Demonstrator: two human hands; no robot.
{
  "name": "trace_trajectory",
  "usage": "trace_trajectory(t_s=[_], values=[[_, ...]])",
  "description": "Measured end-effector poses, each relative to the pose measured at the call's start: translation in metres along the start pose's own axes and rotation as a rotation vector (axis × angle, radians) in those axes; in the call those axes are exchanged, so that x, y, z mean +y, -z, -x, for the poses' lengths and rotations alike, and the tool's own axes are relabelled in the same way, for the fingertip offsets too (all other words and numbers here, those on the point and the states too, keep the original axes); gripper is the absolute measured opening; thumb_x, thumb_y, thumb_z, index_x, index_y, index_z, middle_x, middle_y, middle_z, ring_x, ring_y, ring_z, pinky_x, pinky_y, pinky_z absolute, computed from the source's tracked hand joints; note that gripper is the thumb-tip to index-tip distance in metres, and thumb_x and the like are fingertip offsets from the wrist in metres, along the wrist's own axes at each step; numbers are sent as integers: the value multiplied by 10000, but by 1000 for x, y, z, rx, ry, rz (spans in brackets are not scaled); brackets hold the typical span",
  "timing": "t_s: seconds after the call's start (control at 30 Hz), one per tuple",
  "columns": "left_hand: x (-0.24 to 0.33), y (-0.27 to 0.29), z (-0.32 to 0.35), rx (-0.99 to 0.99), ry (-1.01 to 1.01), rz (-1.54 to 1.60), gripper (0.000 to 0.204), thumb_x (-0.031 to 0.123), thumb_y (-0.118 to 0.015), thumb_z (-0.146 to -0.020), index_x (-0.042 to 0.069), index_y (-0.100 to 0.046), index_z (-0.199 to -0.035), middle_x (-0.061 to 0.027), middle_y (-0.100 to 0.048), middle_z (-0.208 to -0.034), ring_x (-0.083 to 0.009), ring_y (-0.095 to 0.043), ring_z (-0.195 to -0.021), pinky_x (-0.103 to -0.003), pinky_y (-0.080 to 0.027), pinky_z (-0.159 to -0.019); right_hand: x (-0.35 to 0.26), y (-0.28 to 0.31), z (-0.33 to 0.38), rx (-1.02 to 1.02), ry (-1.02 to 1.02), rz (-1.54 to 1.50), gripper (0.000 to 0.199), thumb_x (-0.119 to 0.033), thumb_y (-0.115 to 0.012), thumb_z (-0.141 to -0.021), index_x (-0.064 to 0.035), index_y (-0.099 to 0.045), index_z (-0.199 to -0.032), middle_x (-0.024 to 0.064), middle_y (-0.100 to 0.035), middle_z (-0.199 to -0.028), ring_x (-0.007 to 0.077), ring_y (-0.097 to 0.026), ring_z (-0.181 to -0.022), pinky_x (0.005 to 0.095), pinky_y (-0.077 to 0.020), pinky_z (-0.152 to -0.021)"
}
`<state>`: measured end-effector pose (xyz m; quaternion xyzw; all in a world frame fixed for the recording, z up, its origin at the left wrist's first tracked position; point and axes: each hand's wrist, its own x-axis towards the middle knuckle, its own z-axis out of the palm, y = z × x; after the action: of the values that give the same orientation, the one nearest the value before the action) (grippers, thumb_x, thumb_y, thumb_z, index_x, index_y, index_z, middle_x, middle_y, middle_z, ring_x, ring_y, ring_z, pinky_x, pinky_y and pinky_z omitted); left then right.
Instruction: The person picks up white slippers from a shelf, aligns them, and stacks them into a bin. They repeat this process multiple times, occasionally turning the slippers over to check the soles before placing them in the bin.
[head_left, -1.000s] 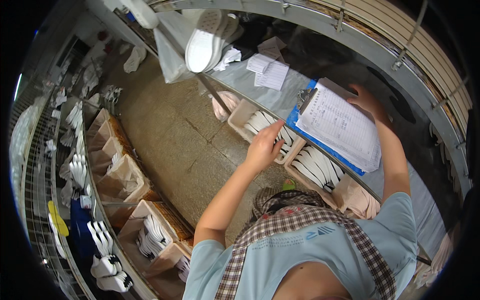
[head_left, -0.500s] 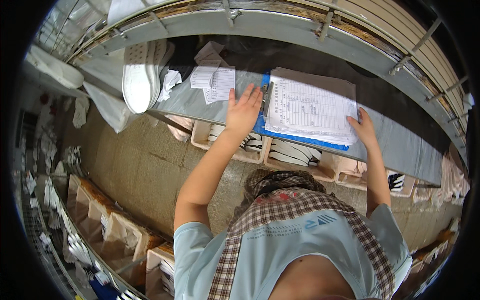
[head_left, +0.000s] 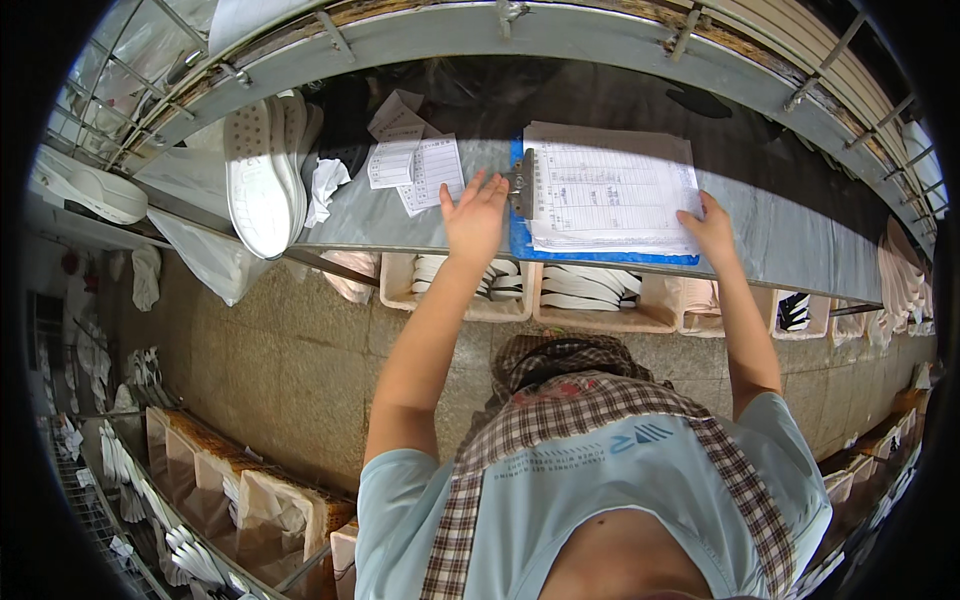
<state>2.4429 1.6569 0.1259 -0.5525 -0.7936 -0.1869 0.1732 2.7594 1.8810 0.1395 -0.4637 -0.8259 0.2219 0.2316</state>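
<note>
A blue clipboard [head_left: 640, 257] lies on the grey bench, bearing a thick stack of filled-in form sheets [head_left: 612, 192]. Its metal clip [head_left: 522, 184] is at the left end. Beside that clip my left hand [head_left: 474, 222] rests open, fingers spread, the fingertips close to or touching the clip. At the stack's right edge is my right hand [head_left: 712, 232]. Its thumb lies on the paper border and the fingers stretch apart from it. Printed paper slips [head_left: 433, 172] lie to the left of the left hand.
White shoe soles [head_left: 262, 185] and crumpled paper [head_left: 325, 188] are on the bench's left. A metal rail [head_left: 420, 42] with wire mesh runs along the far side. Bins [head_left: 590, 318] of soles sit below the bench; more bins [head_left: 270, 500] stand behind at left.
The view has shifted slightly, and the clipboard sits squarer to the bench edge. Both hands stay by the clipboard; the left fingers remain near the clip, the right at the paper edge.
</note>
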Motion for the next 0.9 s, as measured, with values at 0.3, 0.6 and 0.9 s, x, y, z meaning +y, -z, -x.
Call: trace_trajectory(t_s=[0.3,0.6,0.9], values=[[16,2,-2,-43,-53,-94,371,104,-476,-837,78,-564,-1196,-21,-498,-1321,-173,-416,-1257,-654,-199,-1013,-1,-15,18,89,-8,74,502,-306,-658,-763,35,-562,-1118,250,-611,-1036,389,-592,-905,425,-446,-848],[33,41,57,117,8,349,574,27,-606,-746,85,-437,-1291,-157,-427,-1322,-356,-369,-1262,-535,-287,-1027,0,1,12,-143,485,134,400,-241,-606,-846,-62,-571,-1202,187,-490,-1310,371,-459,-1162,420,-359,-991],[36,74,173,-74,449,458,561,64,-642,-741,74,-451,-1268,-165,-437,-1298,-385,-374,-1229,-477,-315,-1015,-79,-17,107,-265,447,366,453,-334,-536,-885,-69,-536,-1252,238,-438,-1313,401,-415,-1135,460,-360,-967]])
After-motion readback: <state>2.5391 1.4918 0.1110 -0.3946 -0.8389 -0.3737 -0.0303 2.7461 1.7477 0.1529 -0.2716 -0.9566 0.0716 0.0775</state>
